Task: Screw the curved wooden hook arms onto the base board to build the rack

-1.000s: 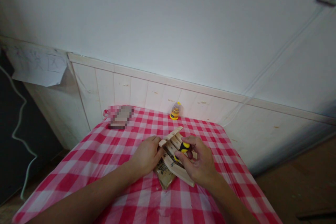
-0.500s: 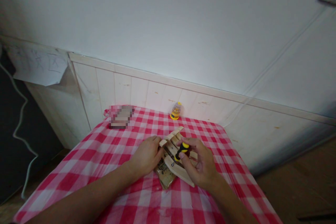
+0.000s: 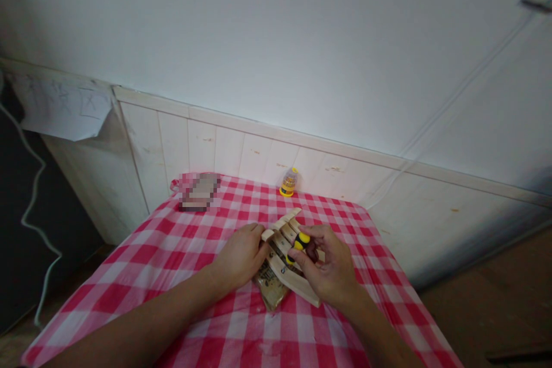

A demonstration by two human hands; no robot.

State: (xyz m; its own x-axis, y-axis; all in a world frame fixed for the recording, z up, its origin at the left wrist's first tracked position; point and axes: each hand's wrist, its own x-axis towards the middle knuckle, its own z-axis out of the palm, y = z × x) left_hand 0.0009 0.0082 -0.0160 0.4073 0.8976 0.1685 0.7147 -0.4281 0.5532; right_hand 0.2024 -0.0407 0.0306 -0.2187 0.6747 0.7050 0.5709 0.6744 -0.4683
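Turning slightly since the earlier frame, the screwdriver (image 3: 301, 241) is sitting pinched in the right hand (image 3: 331, 267), while the left hand (image 3: 241, 256) is gripping the wooden rack (image 3: 297, 284).

From my end I see a plain indoor room, home or small workshop I can't tell: scuffed white wall panelling (image 3: 228, 152), a hanging handwritten sheet (image 3: 69, 109), a red-checked tablecloth (image 3: 241, 330), a dangling white cable (image 3: 60, 255).

The screwdriver (image 3: 301, 242) has its tip hidden from sight.
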